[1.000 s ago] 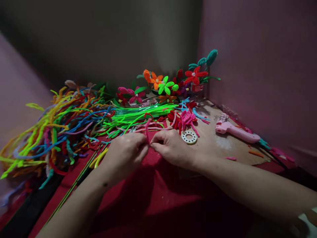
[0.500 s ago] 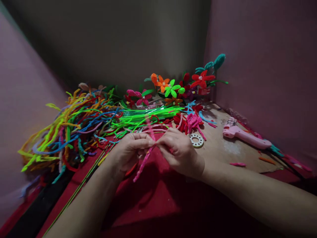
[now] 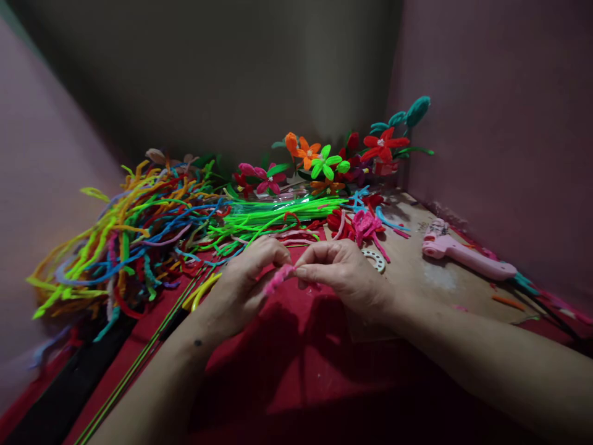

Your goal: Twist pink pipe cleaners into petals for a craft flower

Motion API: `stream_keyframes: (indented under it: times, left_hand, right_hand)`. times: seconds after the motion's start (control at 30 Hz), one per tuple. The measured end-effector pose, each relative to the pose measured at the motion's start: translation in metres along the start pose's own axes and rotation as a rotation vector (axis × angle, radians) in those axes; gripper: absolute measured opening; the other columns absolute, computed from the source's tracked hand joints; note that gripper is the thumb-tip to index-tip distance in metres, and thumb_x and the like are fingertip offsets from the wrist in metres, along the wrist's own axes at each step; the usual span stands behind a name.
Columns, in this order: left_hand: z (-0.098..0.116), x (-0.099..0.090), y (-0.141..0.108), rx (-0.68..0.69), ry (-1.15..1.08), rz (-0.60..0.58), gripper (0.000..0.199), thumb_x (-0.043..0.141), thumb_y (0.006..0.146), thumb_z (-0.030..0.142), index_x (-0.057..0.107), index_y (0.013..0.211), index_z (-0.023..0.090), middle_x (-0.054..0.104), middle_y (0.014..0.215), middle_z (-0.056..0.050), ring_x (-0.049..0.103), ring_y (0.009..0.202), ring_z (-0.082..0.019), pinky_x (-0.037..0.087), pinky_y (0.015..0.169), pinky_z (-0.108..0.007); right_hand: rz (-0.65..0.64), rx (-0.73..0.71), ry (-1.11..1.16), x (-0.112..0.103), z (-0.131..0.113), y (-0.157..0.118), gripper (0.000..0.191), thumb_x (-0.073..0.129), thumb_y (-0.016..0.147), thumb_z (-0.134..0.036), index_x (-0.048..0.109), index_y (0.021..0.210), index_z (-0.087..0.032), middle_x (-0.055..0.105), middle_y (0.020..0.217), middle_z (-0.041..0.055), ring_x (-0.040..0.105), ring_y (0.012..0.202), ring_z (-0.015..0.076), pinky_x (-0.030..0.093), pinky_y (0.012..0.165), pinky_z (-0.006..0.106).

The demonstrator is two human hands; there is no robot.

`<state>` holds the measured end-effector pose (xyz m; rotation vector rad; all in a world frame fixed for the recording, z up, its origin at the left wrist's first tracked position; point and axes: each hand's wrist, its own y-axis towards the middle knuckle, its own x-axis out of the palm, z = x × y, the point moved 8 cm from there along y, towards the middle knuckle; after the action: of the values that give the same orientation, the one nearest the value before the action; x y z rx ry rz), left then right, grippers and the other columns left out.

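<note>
A short pink fuzzy strip (image 3: 278, 279) lies between my two hands above the red cloth (image 3: 296, 371). My left hand (image 3: 254, 272) is closed around its left part. The fingertips of my right hand (image 3: 331, 269) pinch its right end. Just behind my hands are green fuzzy stems (image 3: 278, 213). Beside my right hand, a white ring with holes (image 3: 374, 261) is partly covered by it.
A tangled heap of coloured stems (image 3: 134, 235) fills the left. Fuzzy flowers (image 3: 327, 162) stand at the back. A pink glue gun (image 3: 467, 253) rests on a board (image 3: 417, 290) at the right, near the wall. Long thin green rods (image 3: 139, 358) lie at the left.
The pink strip has turned from a steep slant to lie nearly along my left hand. My left hand has rolled over, and my right hand has shifted slightly right.
</note>
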<state>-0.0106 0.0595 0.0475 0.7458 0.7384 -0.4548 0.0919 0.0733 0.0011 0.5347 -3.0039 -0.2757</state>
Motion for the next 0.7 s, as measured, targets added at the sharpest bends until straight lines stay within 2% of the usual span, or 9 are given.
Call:
stream_keyframes:
  times: [0.1, 0.2, 0.27, 0.33, 0.43, 0.47, 0.53, 0.6, 0.7]
  left_hand:
    - [-0.001, 0.006, -0.001, -0.083, 0.039, -0.045, 0.011, 0.046, 0.085, 0.02, 0.053, 0.077, 0.016, 0.055, 0.077, -0.003, 0.049, 0.071, -0.013, 0.039, 0.066, -0.026]
    - [-0.011, 0.008, -0.006, -0.279, -0.085, -0.042, 0.013, 0.05, 0.082, 0.026, 0.054, 0.075, 0.016, 0.054, 0.073, -0.002, 0.047, 0.066, -0.012, 0.038, 0.06, -0.025]
    - [-0.024, 0.013, -0.011, -0.463, -0.324, -0.033, 0.014, 0.055, 0.079, 0.029, 0.055, 0.075, 0.015, 0.053, 0.07, -0.001, 0.046, 0.063, -0.011, 0.036, 0.057, -0.024]
    - [-0.035, 0.027, -0.018, -0.647, -0.665, -0.046, 0.011, 0.058, 0.076, 0.026, 0.056, 0.074, 0.015, 0.049, 0.064, 0.001, 0.043, 0.056, -0.009, 0.035, 0.053, -0.023]
    - [-0.036, 0.045, -0.02, -0.751, -1.09, -0.101, 0.008, 0.059, 0.073, 0.02, 0.056, 0.07, 0.014, 0.043, 0.056, 0.003, 0.038, 0.049, -0.006, 0.033, 0.05, -0.021]
    - [-0.037, 0.046, -0.019, -0.741, -1.127, -0.099, 0.007, 0.059, 0.072, 0.019, 0.056, 0.07, 0.013, 0.043, 0.056, 0.003, 0.038, 0.05, -0.006, 0.034, 0.051, -0.021]
    - [-0.039, 0.038, -0.015, -0.687, -1.032, -0.058, 0.007, 0.061, 0.072, 0.02, 0.058, 0.073, 0.013, 0.048, 0.062, 0.002, 0.042, 0.056, -0.007, 0.036, 0.056, -0.021]
    - [-0.041, 0.026, -0.011, -0.623, -0.817, -0.016, 0.009, 0.062, 0.073, 0.023, 0.059, 0.076, 0.014, 0.052, 0.069, 0.001, 0.045, 0.063, -0.009, 0.037, 0.061, -0.021]
    - [-0.039, 0.014, -0.007, -0.558, -0.523, -0.008, 0.014, 0.06, 0.076, 0.028, 0.057, 0.072, 0.015, 0.049, 0.066, 0.002, 0.043, 0.062, -0.008, 0.035, 0.059, -0.02]
  right_hand:
    - [0.019, -0.088, -0.121, 0.0, -0.008, -0.002, 0.008, 0.058, 0.072, -0.016, 0.062, 0.065, -0.013, 0.059, 0.06, -0.0002, 0.05, 0.056, 0.009, 0.04, 0.055, 0.023]
    - [0.088, -0.334, -0.396, 0.001, -0.027, -0.01, 0.012, 0.054, 0.074, -0.011, 0.06, 0.065, -0.013, 0.059, 0.061, 0.0008, 0.051, 0.059, 0.0099, 0.041, 0.058, 0.024]
    - [0.144, -0.565, -0.61, 0.006, -0.042, -0.02, 0.014, 0.051, 0.075, -0.009, 0.058, 0.064, -0.013, 0.057, 0.06, 0.0023, 0.049, 0.059, 0.0112, 0.041, 0.059, 0.026]
    - [0.176, -0.771, -0.812, 0.016, -0.052, -0.032, 0.017, 0.047, 0.077, -0.008, 0.057, 0.064, -0.013, 0.056, 0.059, 0.0044, 0.046, 0.059, 0.0132, 0.041, 0.06, 0.029]
    - [0.193, -0.924, -1.013, 0.027, -0.054, -0.042, 0.022, 0.043, 0.08, -0.007, 0.056, 0.064, -0.013, 0.057, 0.059, 0.0068, 0.045, 0.06, 0.0155, 0.041, 0.062, 0.032]
    - [0.204, -0.929, -1.029, 0.027, -0.054, -0.042, 0.022, 0.042, 0.08, -0.007, 0.057, 0.064, -0.013, 0.057, 0.06, 0.007, 0.045, 0.061, 0.0157, 0.041, 0.063, 0.033]
    - [0.215, -0.86, -0.95, 0.022, -0.052, -0.037, 0.019, 0.045, 0.08, -0.008, 0.058, 0.066, -0.012, 0.058, 0.062, 0.0069, 0.048, 0.063, 0.0153, 0.042, 0.065, 0.032]
    - [0.198, -0.677, -0.767, 0.012, -0.046, -0.025, 0.015, 0.049, 0.079, -0.01, 0.059, 0.069, -0.012, 0.06, 0.065, 0.0057, 0.051, 0.064, 0.0136, 0.043, 0.064, 0.028]
    - [0.127, -0.358, -0.518, 0.002, -0.026, -0.008, 0.012, 0.052, 0.077, -0.012, 0.061, 0.07, -0.013, 0.061, 0.065, 0.0019, 0.053, 0.061, 0.0103, 0.042, 0.059, 0.023]
